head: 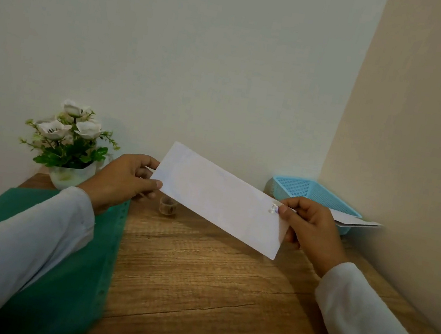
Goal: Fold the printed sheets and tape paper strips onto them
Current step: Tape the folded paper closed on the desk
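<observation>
A folded white sheet (pixel 217 198) hangs in the air above the wooden table (pixel 196 283), tilted down to the right. My left hand (pixel 123 178) pinches its left end between thumb and fingers. My right hand (pixel 307 225) pinches its right end, where a small shiny piece of tape (pixel 274 207) sits by the thumb. A small roll of clear tape (pixel 168 206) stands on the table just behind the sheet, partly hidden by it.
A green folder (pixel 60 271) lies on the table's left under my left sleeve. A pot of white artificial flowers (pixel 69 144) stands at the back left. In the back right corner a blue mesh basket (pixel 312 193) holds papers (pixel 354 221). Walls close the back and right.
</observation>
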Demonstrator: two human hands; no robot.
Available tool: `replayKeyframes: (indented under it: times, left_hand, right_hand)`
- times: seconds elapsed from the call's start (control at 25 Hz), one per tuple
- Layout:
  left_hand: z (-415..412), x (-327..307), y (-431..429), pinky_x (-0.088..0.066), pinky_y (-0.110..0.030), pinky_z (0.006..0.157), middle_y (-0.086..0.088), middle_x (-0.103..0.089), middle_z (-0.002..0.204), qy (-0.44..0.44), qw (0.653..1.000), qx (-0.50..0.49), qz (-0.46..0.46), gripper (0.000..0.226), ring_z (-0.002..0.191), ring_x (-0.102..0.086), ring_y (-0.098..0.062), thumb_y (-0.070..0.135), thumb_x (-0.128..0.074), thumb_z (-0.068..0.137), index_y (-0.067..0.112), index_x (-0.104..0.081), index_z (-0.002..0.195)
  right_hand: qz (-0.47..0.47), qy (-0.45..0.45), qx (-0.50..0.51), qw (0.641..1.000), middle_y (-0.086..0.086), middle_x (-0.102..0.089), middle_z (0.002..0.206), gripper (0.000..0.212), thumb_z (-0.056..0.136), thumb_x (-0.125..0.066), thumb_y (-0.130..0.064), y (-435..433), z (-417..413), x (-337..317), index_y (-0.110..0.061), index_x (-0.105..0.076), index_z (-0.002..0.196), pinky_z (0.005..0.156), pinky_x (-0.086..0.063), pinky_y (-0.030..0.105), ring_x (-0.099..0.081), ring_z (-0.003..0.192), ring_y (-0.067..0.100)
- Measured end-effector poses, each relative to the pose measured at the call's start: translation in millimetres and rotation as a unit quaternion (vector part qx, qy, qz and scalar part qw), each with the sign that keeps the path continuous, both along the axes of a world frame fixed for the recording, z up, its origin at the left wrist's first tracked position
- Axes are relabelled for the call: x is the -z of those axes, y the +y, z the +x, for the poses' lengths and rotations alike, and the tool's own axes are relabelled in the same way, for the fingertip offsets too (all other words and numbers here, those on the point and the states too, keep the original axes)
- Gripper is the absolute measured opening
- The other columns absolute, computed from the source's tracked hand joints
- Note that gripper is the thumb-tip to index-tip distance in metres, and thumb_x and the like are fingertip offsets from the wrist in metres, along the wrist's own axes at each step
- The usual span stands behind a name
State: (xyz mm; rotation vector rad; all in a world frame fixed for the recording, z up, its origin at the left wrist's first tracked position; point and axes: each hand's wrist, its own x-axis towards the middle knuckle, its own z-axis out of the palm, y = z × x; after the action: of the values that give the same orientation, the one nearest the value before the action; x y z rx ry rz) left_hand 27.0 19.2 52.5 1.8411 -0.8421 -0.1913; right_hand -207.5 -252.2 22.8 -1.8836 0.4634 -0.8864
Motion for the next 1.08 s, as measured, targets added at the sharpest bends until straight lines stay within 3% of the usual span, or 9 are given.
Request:
replayKeyframes:
  times: [0.12, 0.28, 0.36, 0.48, 0.72, 0.96, 1.08]
  left_hand:
    - [-9, -3, -12, -0.056, -0.025, 0.054, -0.025, -0.073, 0.088, -0.012, 0.999, -0.02, -0.043, 0.025, 0.062, -0.07, -0.017, 0.012, -0.075, 0.089, 0.006, -0.066, 0.112]
    - [-32, -14, -50, -0.057, -0.034, 0.061, -0.012, -0.074, 0.077, -0.008, 0.995, -0.017, -0.101, 0.022, 0.063, -0.069, -0.019, 0.025, -0.071, 0.093, 0.013, -0.066, 0.11]
    - [-47, -20, -75, -0.058, -0.034, 0.065, -0.01, -0.074, 0.083, 0.014, 0.994, 0.015, -0.112, 0.027, 0.068, -0.07, -0.019, 0.03, -0.065, 0.098, 0.017, -0.063, 0.121]
    - [-72, -25, -112, -0.061, -0.039, 0.078, -0.006, -0.075, 0.098, 0.044, 0.992, 0.097, -0.068, 0.038, 0.082, -0.073, -0.021, 0.035, -0.062, 0.099, 0.024, -0.052, 0.134]
    - [-126, -8, -165, -0.061, -0.039, 0.084, 0.0, -0.069, 0.105, -0.008, 0.979, 0.206, 0.008, 0.039, 0.096, -0.07, -0.017, 0.034, -0.064, 0.097, 0.028, -0.054, 0.134]
    - [-149, 17, -185, -0.058, -0.044, 0.092, 0.004, -0.066, 0.11, -0.019, 0.966, 0.255, 0.046, 0.043, 0.103, -0.066, -0.016, 0.037, -0.068, 0.093, 0.032, -0.055, 0.133]
    - [-150, 22, -187, -0.057, -0.043, 0.094, 0.006, -0.067, 0.113, -0.018, 0.963, 0.264, 0.051, 0.044, 0.104, -0.065, -0.014, 0.039, -0.069, 0.092, 0.033, -0.055, 0.133]
  right_hand:
    - [0.015, -0.014, 0.015, 1.0, 0.001, -0.075, 0.088, 0.01, 0.099, -0.067, -0.022, -5, -18, -8, -0.015, -0.074, 0.1, 0.05, -0.048, 0.021, -0.061, 0.061, 0.01]
    - [0.033, -0.038, 0.04, 0.998, 0.002, -0.076, 0.081, 0.008, 0.1, -0.066, -0.017, -23, -53, -21, -0.012, -0.073, 0.098, 0.046, -0.048, 0.026, -0.056, 0.051, 0.013]
    - [0.042, -0.051, 0.063, 0.996, 0.008, -0.073, 0.076, 0.008, 0.099, -0.067, -0.013, -38, -73, -26, -0.008, -0.072, 0.097, 0.044, -0.047, 0.027, -0.054, 0.05, 0.014]
    - [0.068, -0.072, 0.12, 0.988, 0.016, -0.07, 0.079, 0.008, 0.097, -0.068, -0.011, -65, -96, -29, -0.004, -0.072, 0.099, 0.045, -0.05, 0.028, -0.052, 0.05, 0.014]
    - [0.145, -0.077, 0.212, 0.963, 0.014, -0.07, 0.09, 0.014, 0.099, -0.065, -0.009, -99, -117, -24, 0.0, -0.069, 0.11, 0.051, -0.058, 0.03, -0.056, 0.055, 0.016]
    - [0.193, -0.088, 0.209, 0.955, 0.02, -0.072, 0.102, 0.016, 0.1, -0.065, -0.012, -110, -107, -14, -0.006, -0.067, 0.115, 0.06, -0.061, 0.032, -0.066, 0.064, 0.02]
    - [0.229, -0.123, 0.168, 0.951, 0.02, -0.073, 0.108, 0.032, 0.097, -0.07, -0.019, -110, -102, -13, -0.006, -0.062, 0.126, 0.061, -0.063, 0.032, -0.074, 0.071, 0.022]
